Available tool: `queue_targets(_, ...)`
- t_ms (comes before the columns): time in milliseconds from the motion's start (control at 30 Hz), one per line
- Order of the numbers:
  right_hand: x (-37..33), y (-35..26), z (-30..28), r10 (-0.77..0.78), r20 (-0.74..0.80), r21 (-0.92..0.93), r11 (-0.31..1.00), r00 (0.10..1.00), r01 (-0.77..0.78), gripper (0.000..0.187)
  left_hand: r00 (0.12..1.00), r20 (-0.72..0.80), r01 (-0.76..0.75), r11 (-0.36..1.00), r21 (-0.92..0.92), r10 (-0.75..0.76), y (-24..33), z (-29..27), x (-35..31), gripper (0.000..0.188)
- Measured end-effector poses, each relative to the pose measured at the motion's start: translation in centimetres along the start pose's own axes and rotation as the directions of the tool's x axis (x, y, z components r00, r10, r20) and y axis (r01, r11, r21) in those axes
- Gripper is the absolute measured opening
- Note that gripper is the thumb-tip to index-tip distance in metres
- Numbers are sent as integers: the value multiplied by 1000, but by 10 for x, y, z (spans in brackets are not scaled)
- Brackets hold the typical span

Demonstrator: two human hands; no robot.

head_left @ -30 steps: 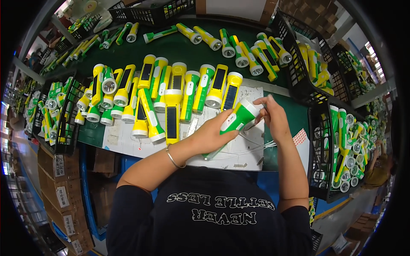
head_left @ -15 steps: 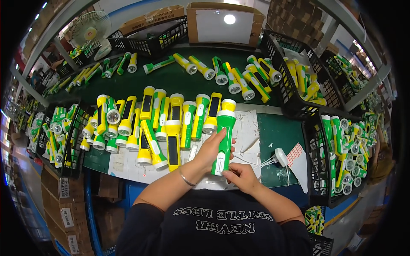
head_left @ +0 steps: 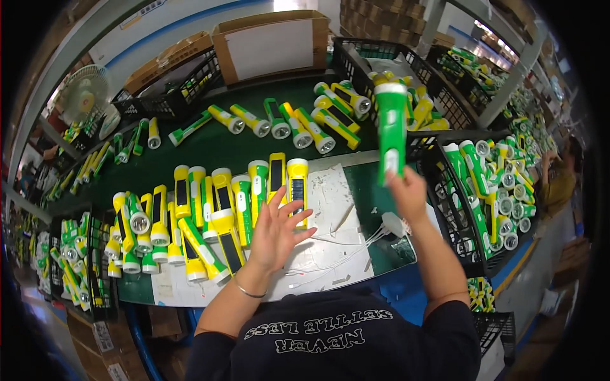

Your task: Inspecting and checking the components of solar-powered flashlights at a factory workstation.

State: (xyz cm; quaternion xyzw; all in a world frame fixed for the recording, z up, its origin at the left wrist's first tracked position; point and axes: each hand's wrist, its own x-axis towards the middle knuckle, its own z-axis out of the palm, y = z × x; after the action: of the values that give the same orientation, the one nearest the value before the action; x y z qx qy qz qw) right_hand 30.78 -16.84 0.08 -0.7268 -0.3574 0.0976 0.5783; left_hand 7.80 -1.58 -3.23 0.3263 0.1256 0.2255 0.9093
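My right hand (head_left: 408, 193) is closed round the tail end of a green flashlight (head_left: 392, 130) with a white head, held up at the right beside the black baskets. The flashlight is slightly blurred. My left hand (head_left: 278, 236) hangs with fingers spread, holding nothing, just in front of a group of yellow and green flashlights (head_left: 223, 190). Several of these stand close together or lean on one another, some showing dark solar panels. A yellow flashlight (head_left: 297, 174) with a white head is nearest to my left fingers.
A black basket (head_left: 467, 235) full of flashlights stands at the right, another basket (head_left: 343, 54) behind it. A third basket (head_left: 105, 298) is at the left. White cables with a plug (head_left: 394, 223) lie on the table. More flashlights (head_left: 251, 120) lie along the green surface at the back.
My right hand has carried the green flashlight up and right, toward the baskets. My left hand has let go of it and opened. The whole view has turned rightward.
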Motion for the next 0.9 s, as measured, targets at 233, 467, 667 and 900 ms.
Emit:
queue_targets(233,24,33,-192,191,-265,-462,835,945,-298,45,999,30,24,1000,-11,-23,3,-7,-3,57)
queue_targets(467,-26,34,-251,531,165,611,606,831,-508,44,989,90,122,991,-47,-117,4,-5,6,54)
queue_targets(667,-40,34,-288,639,-381,243,766,668,-595,45,989,65,135,990,-33,-133,5,-8,9,53)
queue_targets(900,-12,5,-262,96,-599,-793,63,795,-606,70,988,69,138,990,-32,-136,3,-3,9,51)
